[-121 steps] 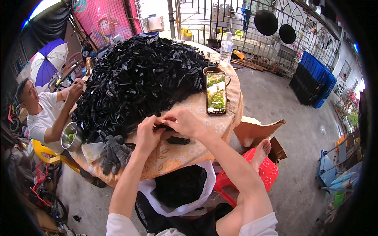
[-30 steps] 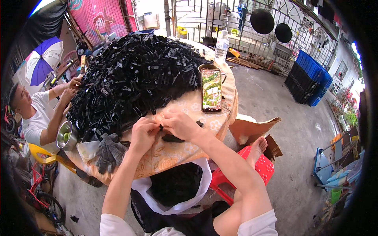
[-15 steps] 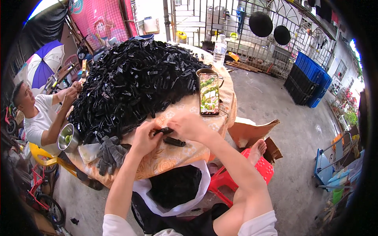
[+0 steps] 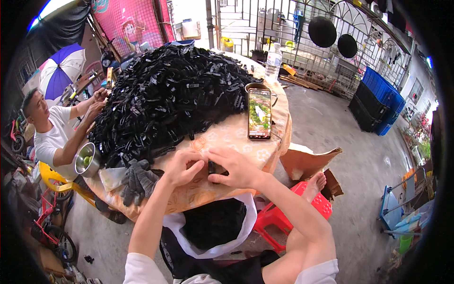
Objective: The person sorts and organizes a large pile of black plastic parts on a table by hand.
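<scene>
A small black plastic piece (image 4: 211, 167) sits between the thumb and fingers of my right hand (image 4: 235, 166), just above the near edge of the table. More black shows behind that thumb, partly hidden. My left hand (image 4: 183, 167) is beside it, fingers curled and pinched, its fingertips close to the right hand's. Whatever the left fingers hold is hidden. Beyond both hands rises a large heap of black plastic clip-like pieces (image 4: 165, 94). Below the table edge, an open white bag (image 4: 249, 217) with black contents stands by my lap.
The table has a floral orange cloth (image 4: 227, 132). On it are a lit phone (image 4: 259, 113) against a metal cup, a water bottle (image 4: 273, 61) and grey gloves (image 4: 139, 180). A person (image 4: 52, 132) works at left near a metal bowl (image 4: 88, 160). A red stool (image 4: 293, 210) stands at right.
The view has shifted slightly, moving the scene rightward. My hands have come closer together, and the right thumb and fingers now close around a black piece near where one lay on the cloth.
</scene>
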`<action>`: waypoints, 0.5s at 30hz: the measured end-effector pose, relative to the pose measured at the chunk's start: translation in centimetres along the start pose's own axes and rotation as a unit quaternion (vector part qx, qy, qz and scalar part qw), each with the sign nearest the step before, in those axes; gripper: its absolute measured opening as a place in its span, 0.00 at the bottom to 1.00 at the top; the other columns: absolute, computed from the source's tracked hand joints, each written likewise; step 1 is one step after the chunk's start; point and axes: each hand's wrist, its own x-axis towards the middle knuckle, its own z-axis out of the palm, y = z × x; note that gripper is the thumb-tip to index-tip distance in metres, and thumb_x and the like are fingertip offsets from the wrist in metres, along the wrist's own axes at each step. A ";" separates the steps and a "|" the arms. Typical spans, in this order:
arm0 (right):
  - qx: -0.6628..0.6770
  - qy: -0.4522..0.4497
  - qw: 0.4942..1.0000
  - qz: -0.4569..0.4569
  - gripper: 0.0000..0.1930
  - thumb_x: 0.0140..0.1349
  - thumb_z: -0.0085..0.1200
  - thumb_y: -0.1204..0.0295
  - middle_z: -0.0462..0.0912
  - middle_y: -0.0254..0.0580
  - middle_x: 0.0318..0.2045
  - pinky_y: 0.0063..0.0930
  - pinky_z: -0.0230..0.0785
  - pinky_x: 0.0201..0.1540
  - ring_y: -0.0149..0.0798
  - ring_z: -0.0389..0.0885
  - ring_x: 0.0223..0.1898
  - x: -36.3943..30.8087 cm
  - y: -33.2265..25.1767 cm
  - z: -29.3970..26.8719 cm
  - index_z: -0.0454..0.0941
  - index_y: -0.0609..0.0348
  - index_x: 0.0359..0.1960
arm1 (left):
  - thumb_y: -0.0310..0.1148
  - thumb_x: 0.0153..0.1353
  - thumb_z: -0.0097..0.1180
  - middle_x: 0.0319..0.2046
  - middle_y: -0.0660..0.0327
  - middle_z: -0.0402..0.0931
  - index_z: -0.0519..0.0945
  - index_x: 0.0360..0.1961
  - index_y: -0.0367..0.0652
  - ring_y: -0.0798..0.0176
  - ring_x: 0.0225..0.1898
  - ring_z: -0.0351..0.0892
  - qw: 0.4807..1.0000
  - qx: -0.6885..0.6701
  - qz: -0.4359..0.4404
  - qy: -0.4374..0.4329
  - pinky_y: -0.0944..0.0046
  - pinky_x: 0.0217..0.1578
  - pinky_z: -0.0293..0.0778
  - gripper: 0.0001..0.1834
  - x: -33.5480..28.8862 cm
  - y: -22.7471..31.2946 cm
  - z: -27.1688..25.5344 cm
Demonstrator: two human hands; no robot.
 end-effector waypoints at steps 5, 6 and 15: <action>-0.004 -0.047 0.999 0.011 0.32 0.58 0.62 0.50 0.74 0.51 0.59 0.46 0.64 0.63 0.56 0.71 0.60 -0.1 -0.7 -0.1 0.74 0.57 0.59 | 0.23 0.59 0.58 0.32 0.50 0.82 0.84 0.38 0.34 0.58 0.32 0.83 0.977 0.086 -0.105 0.163 0.65 0.37 0.77 0.08 -1.6 1.3 -1.5; -0.010 -0.036 0.999 0.017 0.31 0.57 0.63 0.51 0.75 0.50 0.59 0.46 0.65 0.62 0.55 0.72 0.59 -0.2 -0.8 0.0 0.75 0.56 0.58 | 0.22 0.57 0.58 0.37 0.48 0.83 0.83 0.42 0.35 0.55 0.36 0.84 0.976 0.086 -0.136 0.144 0.63 0.40 0.80 0.11 -2.5 1.3 -2.9; 0.008 -0.015 0.998 -0.062 0.24 0.53 0.65 0.56 0.77 0.47 0.50 0.45 0.70 0.56 0.53 0.77 0.52 -0.5 -0.8 0.0 0.78 0.57 0.48 | 0.24 0.48 0.63 0.38 0.54 0.81 0.84 0.41 0.39 0.48 0.49 0.75 0.948 0.298 -0.077 -0.084 0.55 0.53 0.72 0.15 -5.2 3.8 -8.2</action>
